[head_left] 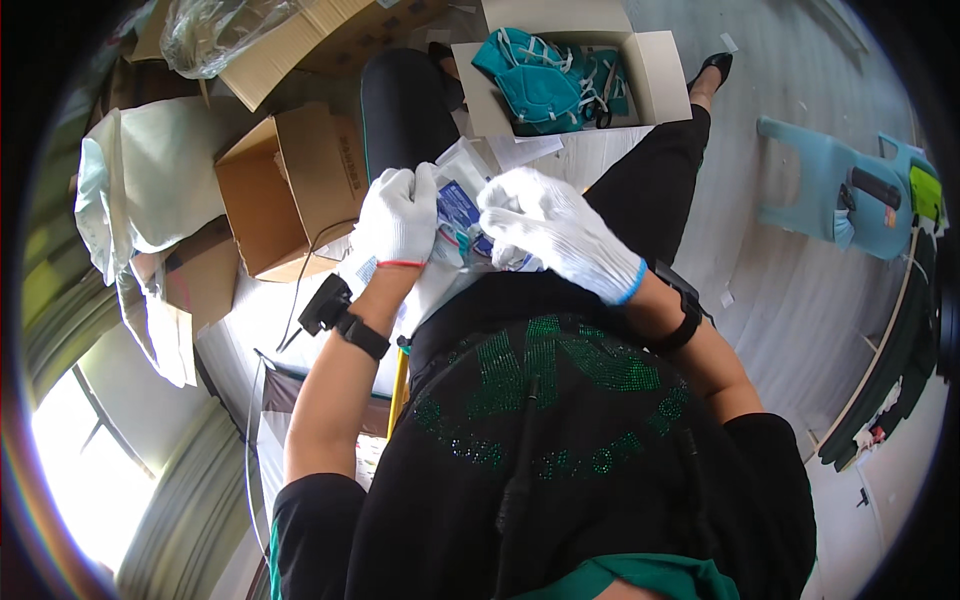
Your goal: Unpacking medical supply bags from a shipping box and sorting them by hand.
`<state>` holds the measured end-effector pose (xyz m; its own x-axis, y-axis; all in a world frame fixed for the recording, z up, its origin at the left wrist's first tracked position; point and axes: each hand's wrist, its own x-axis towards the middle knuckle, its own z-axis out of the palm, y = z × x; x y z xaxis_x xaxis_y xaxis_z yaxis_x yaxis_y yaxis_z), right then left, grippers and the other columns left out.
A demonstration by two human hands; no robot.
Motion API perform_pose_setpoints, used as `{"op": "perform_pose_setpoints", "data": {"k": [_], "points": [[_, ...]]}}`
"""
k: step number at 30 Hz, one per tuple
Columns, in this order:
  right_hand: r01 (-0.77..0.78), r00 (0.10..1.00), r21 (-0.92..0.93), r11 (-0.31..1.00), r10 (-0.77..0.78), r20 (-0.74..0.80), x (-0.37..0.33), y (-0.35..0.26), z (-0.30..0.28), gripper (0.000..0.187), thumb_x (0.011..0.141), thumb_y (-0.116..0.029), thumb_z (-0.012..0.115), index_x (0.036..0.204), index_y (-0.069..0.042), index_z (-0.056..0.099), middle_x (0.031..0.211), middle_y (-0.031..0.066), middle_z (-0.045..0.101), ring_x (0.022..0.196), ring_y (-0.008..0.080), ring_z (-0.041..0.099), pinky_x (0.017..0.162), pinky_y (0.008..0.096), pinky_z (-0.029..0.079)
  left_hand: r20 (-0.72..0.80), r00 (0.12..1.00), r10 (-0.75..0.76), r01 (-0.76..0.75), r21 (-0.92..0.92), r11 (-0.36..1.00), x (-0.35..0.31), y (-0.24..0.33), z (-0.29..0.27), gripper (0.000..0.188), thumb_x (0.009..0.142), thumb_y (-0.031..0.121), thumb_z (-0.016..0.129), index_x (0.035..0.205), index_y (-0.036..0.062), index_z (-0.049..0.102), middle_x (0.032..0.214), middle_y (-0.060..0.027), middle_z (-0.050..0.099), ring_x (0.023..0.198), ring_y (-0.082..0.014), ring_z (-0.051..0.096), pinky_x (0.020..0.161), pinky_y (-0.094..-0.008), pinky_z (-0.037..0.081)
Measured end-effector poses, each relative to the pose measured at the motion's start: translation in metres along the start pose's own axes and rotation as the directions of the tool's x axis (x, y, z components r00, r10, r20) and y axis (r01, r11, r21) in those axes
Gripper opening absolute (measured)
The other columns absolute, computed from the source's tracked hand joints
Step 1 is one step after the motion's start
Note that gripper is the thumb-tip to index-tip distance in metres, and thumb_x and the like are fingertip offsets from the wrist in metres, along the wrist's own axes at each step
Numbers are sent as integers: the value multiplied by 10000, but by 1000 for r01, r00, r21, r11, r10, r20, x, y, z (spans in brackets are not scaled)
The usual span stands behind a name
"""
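Left hand (397, 215), in a white knit glove with a red band at the wrist and a black strap further down the forearm: fingers curled shut round the left side of a clear plastic sachet with a blue printed insert (458, 207), held above the lap. Right hand (553, 232), in a matching white knit glove with a blue cuff edge and a black wrist strap: fingers pinched on the right edge of the same sachet, thumb and forefinger close together; what lies inside the sachet is too hidden to tell, possibly a folded mask. Sachet position: between both hands, just in front of the black sequinned top, with further clear wrappers bunched under it. Open white cardboard box (660, 75), flaps spread, just beyond the hands near the knees: holds a heap of teal face masks with white ear loops (545, 85). Open brown cardboard carton (290, 190), left of the hands, standing on the floor. Pale cloth sack (140, 190), further left, beside the carton. Crumpled clear plastic bag (215, 35), upper left, resting on flattened brown cardboard. Light blue plastic chair (830, 190), far right, well apart from the hands, on the pale floor.
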<state>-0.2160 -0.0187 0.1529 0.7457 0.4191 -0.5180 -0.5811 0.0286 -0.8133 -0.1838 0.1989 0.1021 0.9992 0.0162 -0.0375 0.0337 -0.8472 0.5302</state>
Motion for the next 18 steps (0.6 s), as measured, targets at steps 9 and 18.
{"op": "perform_pose_setpoints", "data": {"k": [9,18], "points": [[20,939,-620,784,-227,-257,71,17,5,406,800,-384,753,1042,-64,692,1037,188,702,958,345,686,826,425,538,103,994,-20,32,-108,994,-8,6,-21,313,879,248,709,710,11,592,717,-116,565,631,-236,575,627,-367,467],[472,764,-483,738,-615,-193,67,41,22,40,852,-61,634,878,-53,664,827,101,670,783,272,679,720,332,537,120,990,67,-32,-273,961,-7,5,-22,146,882,181,666,868,35,666,850,-108,672,784,-249,678,745,-339,520]]}}
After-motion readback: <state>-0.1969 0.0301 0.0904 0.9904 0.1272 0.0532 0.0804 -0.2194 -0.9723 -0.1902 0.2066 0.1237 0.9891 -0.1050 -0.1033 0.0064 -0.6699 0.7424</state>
